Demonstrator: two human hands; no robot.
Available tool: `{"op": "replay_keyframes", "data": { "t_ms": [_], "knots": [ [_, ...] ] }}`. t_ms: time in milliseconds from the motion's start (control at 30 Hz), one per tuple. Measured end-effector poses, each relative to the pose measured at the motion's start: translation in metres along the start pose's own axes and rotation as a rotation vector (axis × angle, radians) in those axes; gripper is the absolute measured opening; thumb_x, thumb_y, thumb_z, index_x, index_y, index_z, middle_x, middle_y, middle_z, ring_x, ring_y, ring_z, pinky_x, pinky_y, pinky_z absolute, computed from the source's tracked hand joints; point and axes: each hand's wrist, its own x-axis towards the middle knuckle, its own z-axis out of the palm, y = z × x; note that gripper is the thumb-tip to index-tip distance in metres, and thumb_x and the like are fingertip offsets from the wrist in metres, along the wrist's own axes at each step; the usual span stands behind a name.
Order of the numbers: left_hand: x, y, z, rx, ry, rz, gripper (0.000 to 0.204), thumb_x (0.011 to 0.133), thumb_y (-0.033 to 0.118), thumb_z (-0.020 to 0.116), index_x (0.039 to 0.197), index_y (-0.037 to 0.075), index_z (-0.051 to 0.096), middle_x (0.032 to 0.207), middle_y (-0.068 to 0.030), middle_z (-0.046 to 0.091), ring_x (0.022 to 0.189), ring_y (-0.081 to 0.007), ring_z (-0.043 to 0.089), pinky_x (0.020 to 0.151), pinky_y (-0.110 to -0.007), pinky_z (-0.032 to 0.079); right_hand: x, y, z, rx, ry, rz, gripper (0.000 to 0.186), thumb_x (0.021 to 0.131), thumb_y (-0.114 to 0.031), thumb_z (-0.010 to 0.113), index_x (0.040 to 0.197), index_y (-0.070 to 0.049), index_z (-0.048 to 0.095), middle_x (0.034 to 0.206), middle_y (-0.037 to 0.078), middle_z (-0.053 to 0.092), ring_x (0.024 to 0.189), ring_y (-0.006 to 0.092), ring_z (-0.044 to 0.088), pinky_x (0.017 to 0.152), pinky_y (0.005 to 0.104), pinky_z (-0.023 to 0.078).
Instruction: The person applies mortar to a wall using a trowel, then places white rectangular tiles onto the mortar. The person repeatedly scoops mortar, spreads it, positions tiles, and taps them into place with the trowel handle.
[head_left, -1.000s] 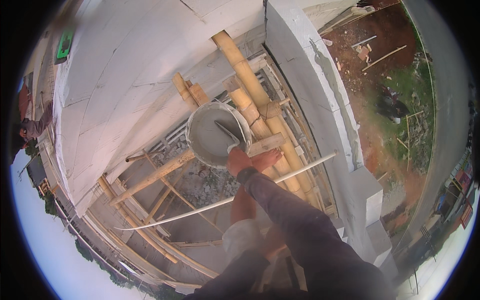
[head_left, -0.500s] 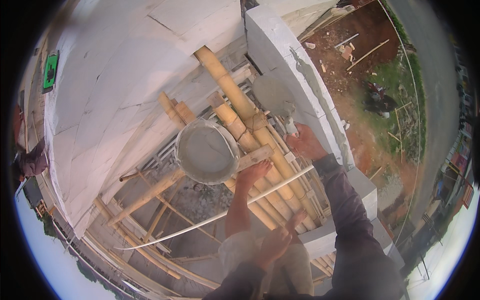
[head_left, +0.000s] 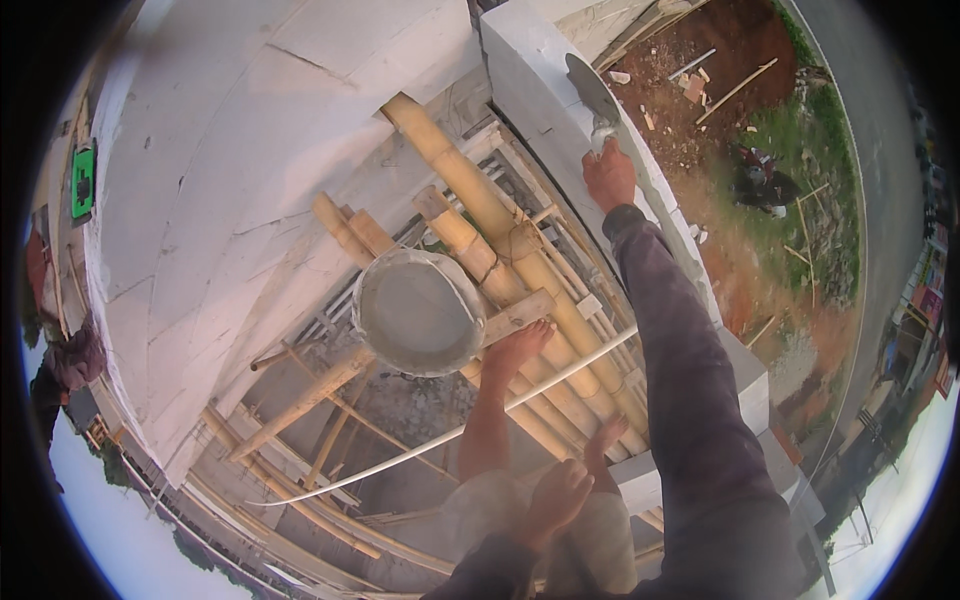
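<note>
Clamping its fingers around the handle of the trowel [head_left: 592, 88], the right hand [head_left: 610, 178] was far right, the blade over the top of the pale block wall [head_left: 535, 110]. The left hand [head_left: 556, 500] was near, fingers curled; whether around anything, I could not tell. A bucket [head_left: 470, 340] stood left of the bamboo poles [head_left: 457, 170].

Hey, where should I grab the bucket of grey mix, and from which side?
Probably the bucket's rim, left hand coming from the near left: that round edge stands above the grey mix, while a bare foot and bamboo poles crowd its right.
</note>
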Motion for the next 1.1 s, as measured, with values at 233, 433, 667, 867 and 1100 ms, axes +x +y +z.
{"op": "replay_keyframes", "data": {
  "t_ms": [233,433,667,867,1100],
  "knots": [
    [0.003,0.007,0.004,-0.063,-0.010,-0.036,0.029,0.092,0.029,0.062,0.099,0.001,0.060,0.094,-0.0169,0.065,0.091,-0.0349,0.065,0.081,-0.045,0.050,-0.175,-0.088,-0.038,0.220,-0.432,-0.146,0.034,0.086,-0.020,0.065,0.106,0.006,0.057,0.088,0.027,0.067,0.088,0.0470,0.066,0.081,0.0532,0.051],
    [0.004,-0.014,0.026,-0.086,0.008,-0.094,0.036,0.093,0.031,0.063,0.113,0.001,0.060,0.106,-0.0206,0.066,0.106,-0.0365,0.064,0.091,-0.044,0.049,-0.290,-0.141,0.022,-0.005,-0.834,-0.333,0.028,0.086,-0.016,0.063,0.100,0.008,0.059,0.091,0.026,0.070,0.090,0.0401,0.071,0.082,0.0497,0.056],
    [0.013,-0.079,0.077,-0.570,0.115,0.089,0.058,0.089,0.036,0.073,0.135,0.005,0.057,0.128,-0.0201,0.064,0.123,-0.0380,0.059,0.102,-0.042,0.046,-0.303,-0.163,0.107,0.030,-0.744,-0.036,0.031,0.086,-0.014,0.064,0.105,0.008,0.058,0.092,0.028,0.069,0.092,0.0431,0.071,0.079,0.0499,0.058],
    [0.008,-0.054,0.048,-0.024,0.021,0.067,0.047,0.093,0.038,0.066,0.123,0.002,0.063,0.121,-0.0194,0.067,0.118,-0.0396,0.061,0.096,-0.045,0.048,-0.321,-0.107,0.073,0.249,-0.667,-0.111,0.029,0.084,-0.015,0.063,0.102,0.007,0.057,0.090,0.026,0.069,0.086,0.0434,0.069,0.077,0.0497,0.055],
    [0.006,-0.027,0.033,0.230,-0.083,-0.181,0.037,0.094,0.036,0.060,0.106,0.001,0.062,0.105,-0.0196,0.068,0.099,-0.0347,0.067,0.086,-0.045,0.050,-0.309,-0.053,0.057,0.260,-0.613,-0.244,0.033,0.081,-0.024,0.066,0.103,0.000,0.064,0.084,0.025,0.068,0.081,0.0422,0.068,0.075,0.0493,0.053]
  ]
}}
